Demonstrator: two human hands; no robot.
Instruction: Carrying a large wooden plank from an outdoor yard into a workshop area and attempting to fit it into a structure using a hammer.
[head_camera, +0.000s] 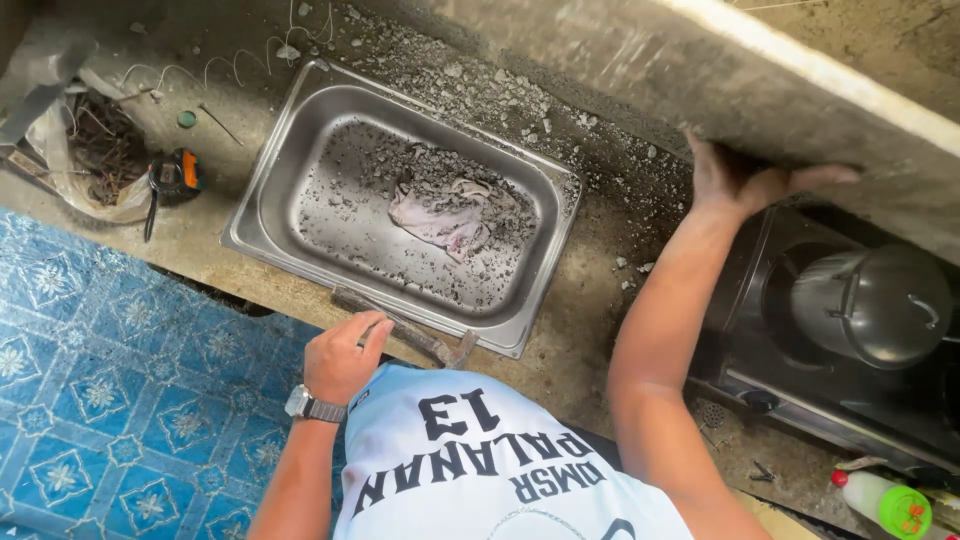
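Note:
A steel sink basin (262, 205) sits in a rough concrete counter (590, 300), strewn with grey rubble and holding a crumpled pale rag (440, 215). A rusty claw hammer (410, 335) lies along the basin's front rim. My left hand (342, 358), wearing a wristwatch, rests on the hammer's handle end with fingers curled over it. My right hand (745, 180) is spread against the underside of a concrete ledge (720, 85) above the counter, holding nothing.
A black gas stove (790, 390) with a dark pot (880, 305) stands at the right. A tape measure (178, 175) and a plastic bag of wire (90, 150) lie at the left. A green-capped bottle (885, 500) stands at bottom right. Blue patterned floor tiles (110, 400) lie below.

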